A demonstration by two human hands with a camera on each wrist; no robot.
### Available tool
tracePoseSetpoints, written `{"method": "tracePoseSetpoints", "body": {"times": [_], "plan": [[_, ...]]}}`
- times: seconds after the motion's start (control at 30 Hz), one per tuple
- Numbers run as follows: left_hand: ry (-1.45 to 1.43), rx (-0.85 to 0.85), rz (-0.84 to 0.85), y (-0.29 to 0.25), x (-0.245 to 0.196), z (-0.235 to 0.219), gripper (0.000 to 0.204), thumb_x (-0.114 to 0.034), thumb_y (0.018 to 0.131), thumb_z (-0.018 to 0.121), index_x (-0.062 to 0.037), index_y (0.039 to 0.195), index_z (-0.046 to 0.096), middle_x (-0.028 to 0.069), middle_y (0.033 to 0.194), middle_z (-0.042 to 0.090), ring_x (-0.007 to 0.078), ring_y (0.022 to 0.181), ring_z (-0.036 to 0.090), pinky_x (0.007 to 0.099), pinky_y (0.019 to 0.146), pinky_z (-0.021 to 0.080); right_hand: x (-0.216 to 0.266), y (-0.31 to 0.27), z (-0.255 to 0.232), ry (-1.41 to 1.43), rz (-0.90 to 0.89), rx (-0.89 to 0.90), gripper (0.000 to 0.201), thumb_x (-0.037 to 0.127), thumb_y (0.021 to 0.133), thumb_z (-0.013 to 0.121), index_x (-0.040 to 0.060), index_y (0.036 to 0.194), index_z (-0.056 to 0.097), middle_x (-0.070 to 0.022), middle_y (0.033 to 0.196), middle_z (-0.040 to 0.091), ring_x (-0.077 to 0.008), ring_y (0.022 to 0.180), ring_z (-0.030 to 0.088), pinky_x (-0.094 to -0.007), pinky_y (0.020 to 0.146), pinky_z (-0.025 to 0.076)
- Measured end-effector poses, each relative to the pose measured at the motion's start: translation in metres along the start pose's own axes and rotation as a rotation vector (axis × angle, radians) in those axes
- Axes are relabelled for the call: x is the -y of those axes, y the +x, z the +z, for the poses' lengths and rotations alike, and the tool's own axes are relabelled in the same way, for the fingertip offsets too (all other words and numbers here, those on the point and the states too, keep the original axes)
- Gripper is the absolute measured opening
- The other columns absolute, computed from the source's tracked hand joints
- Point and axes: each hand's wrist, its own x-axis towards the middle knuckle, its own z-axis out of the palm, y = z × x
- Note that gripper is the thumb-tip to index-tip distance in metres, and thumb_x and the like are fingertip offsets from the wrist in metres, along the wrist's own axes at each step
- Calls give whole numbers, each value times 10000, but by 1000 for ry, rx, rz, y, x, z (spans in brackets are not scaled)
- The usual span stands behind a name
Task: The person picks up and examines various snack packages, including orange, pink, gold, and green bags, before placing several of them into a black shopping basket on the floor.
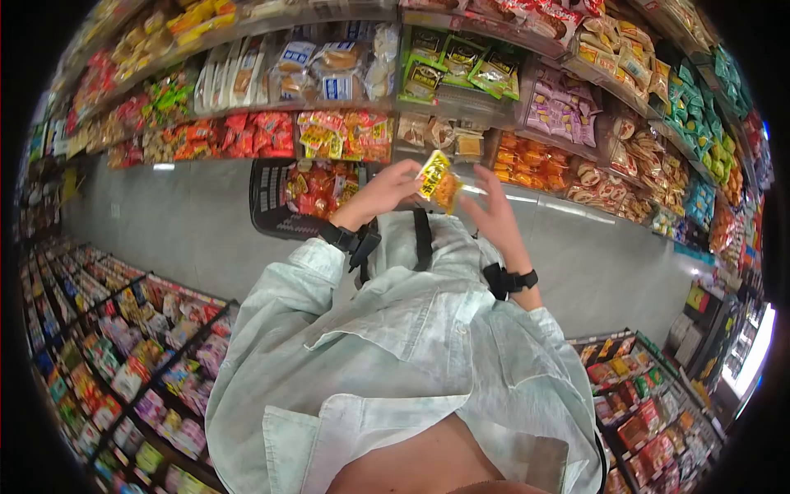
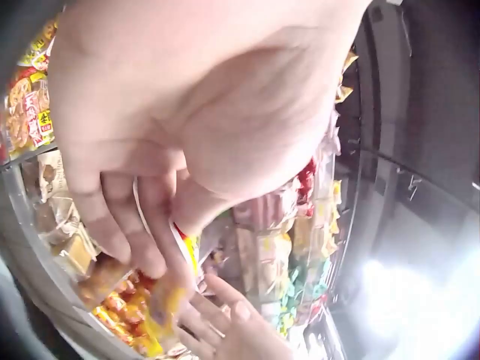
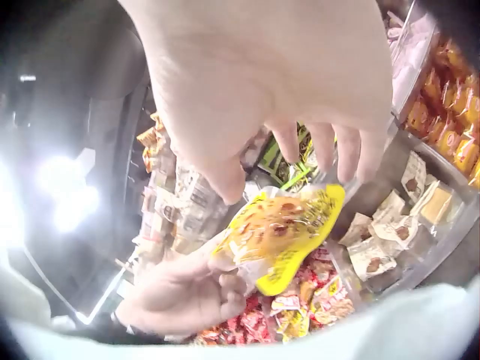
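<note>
A yellow snack packet (image 1: 440, 181) with a clear window hangs in front of the person's body, pinched at its left edge by the left hand (image 1: 383, 193). Through the window, in the right wrist view, orange-brown food shows inside the packet (image 3: 285, 232). On the packet's other side is the right hand (image 1: 494, 214), its fingers loosely extended close to the packet and gripping nothing. From the left wrist, the left hand (image 2: 187, 112) covers much of the packet, and the right hand (image 2: 247, 330) appears beyond it.
A black shopping basket (image 1: 265, 193) holding several red and yellow packets stands on the grey floor at left. Ahead, shelves hold bagged snacks, including green packets (image 1: 461, 62) and orange ones (image 1: 531, 160). More shelves (image 1: 132, 362) of goods stand behind on both sides.
</note>
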Motion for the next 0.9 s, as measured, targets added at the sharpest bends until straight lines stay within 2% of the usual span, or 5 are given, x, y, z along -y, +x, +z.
{"method": "tracePoseSetpoints", "body": {"times": [0.07,0.13,0.33,0.7,0.9], "plan": [[-73,44,47,-13,7,23,269,-244,1130,597,-62,1328,606,13,1098,728,87,986,699,264,880,557,2,3,-18,126,54,156,367,199,1029,735,8,1325,631,-85,1146,757,-151,1017,718,-327,897,577],[19,-169,46,-32,16,52,272,-233,1127,600,-51,1327,622,1,1102,725,83,990,694,265,880,557,11,-1,-33,288,145,409,314,161,1031,744,-9,1273,639,-47,1127,738,-92,1026,683,-285,887,564],[-99,-584,-79,-97,65,135,256,-232,1114,615,-59,1303,625,20,1114,732,104,1001,719,282,874,565,-29,-54,-8,506,114,546,203,117,1033,730,2,1179,650,-45,1063,736,-101,983,686,-290,867,568],[202,-560,-33,-127,118,153,177,-153,1063,673,-26,1170,613,59,1010,757,90,900,714,285,754,565,-70,-125,15,624,228,519,196,210,1082,673,32,1038,605,20,889,646,-48,796,581,-254,702,484],[535,-527,102,-148,101,172,256,-271,1017,691,-80,1140,573,173,813,712,365,735,722,455,639,523,-27,-135,9,378,229,465,265,276,1133,586,65,973,599,49,835,594,-28,755,531,-248,662,448]]}}
